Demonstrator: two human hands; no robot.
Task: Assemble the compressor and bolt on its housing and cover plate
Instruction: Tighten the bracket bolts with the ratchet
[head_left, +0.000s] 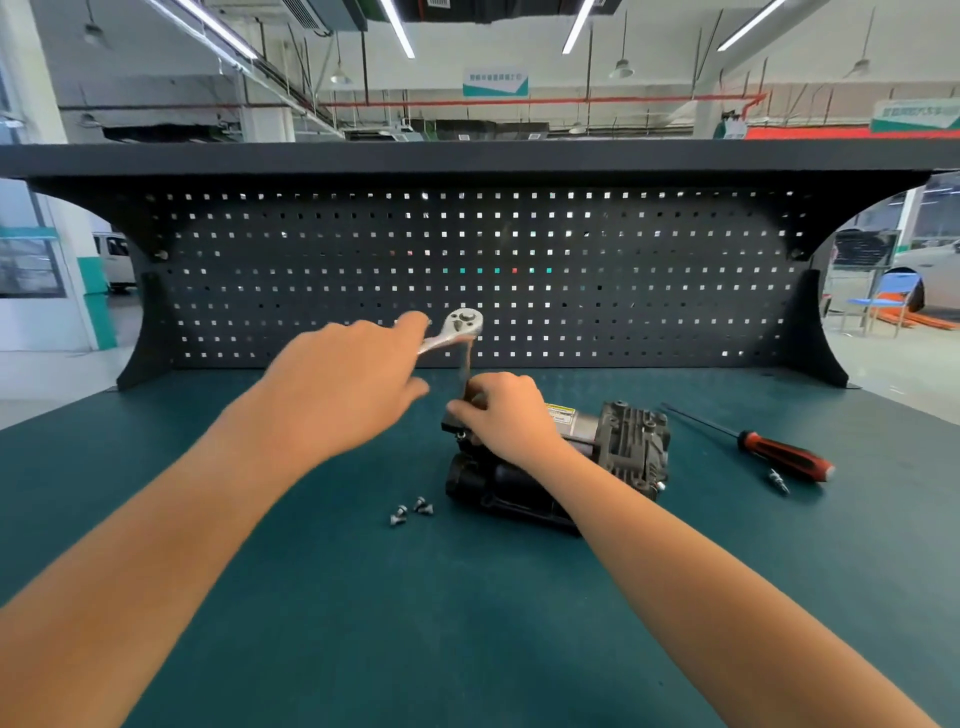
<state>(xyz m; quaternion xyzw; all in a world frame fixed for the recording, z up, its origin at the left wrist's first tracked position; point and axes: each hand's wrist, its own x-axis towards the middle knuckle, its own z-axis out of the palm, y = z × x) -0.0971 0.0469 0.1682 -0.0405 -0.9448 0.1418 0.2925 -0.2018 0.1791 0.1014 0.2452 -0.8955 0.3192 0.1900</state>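
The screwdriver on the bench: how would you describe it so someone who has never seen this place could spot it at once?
Start at the green-topped workbench and find the dark compressor near its middle. To the right of it lies the screwdriver, thin dark shaft pointing toward the pegboard. Its red-and-black handle sets it apart from the small metal bit beside it.

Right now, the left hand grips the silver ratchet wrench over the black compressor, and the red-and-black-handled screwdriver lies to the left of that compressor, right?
One thing is wrong: in the head view the red-and-black-handled screwdriver lies to the right of the black compressor, not the left. The left hand does grip the silver ratchet wrench over it.
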